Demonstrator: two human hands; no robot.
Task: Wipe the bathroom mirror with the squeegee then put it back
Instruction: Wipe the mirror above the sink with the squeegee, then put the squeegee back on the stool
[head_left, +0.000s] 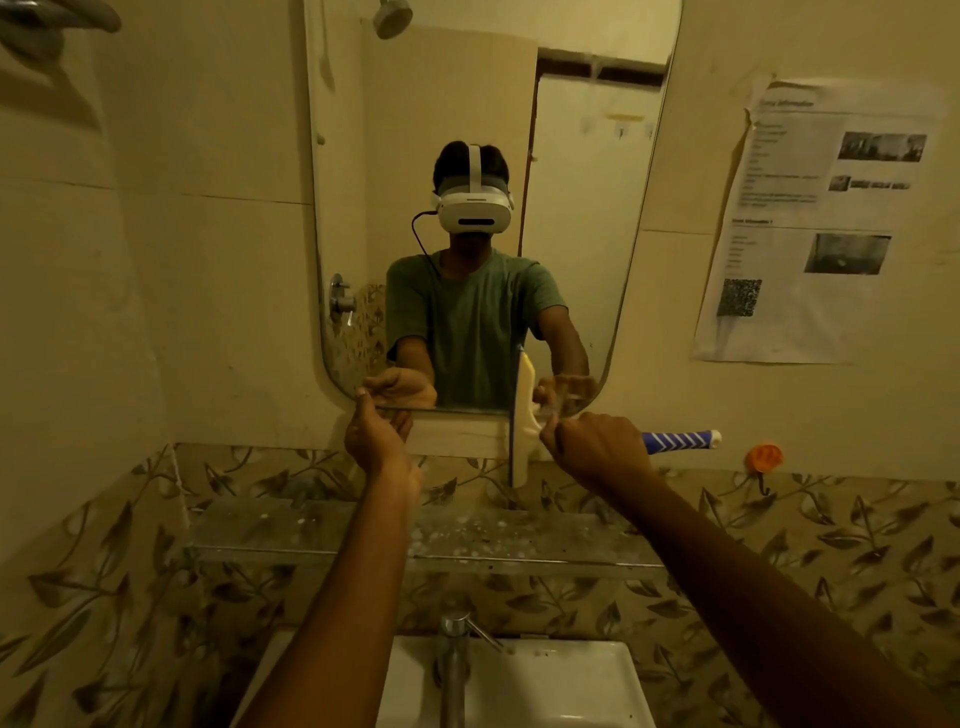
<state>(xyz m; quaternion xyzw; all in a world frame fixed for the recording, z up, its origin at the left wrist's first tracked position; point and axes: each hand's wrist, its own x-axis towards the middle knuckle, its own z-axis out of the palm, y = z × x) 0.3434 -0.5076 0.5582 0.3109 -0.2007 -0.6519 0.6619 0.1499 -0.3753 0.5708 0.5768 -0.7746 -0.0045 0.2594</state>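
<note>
Between the hands, the squeegee (521, 415) is being pressed against the mirror (571, 208), gripped by the right hand (597, 447); left hand (376, 439) is loosely cupped, empty. Light, rigid; best gripped mid-handle.

Both arms reach fwd, nearly straight, bare forearms. Left hand (376, 436) raised, fingers curled loosely w/ thumb up, tips at the mirror's (467, 104) bottom edge, holding nothing visible. Right hand (597, 449) level w/ it, back of hand up, fist closed round the squeegee (522, 415) handle.
</note>
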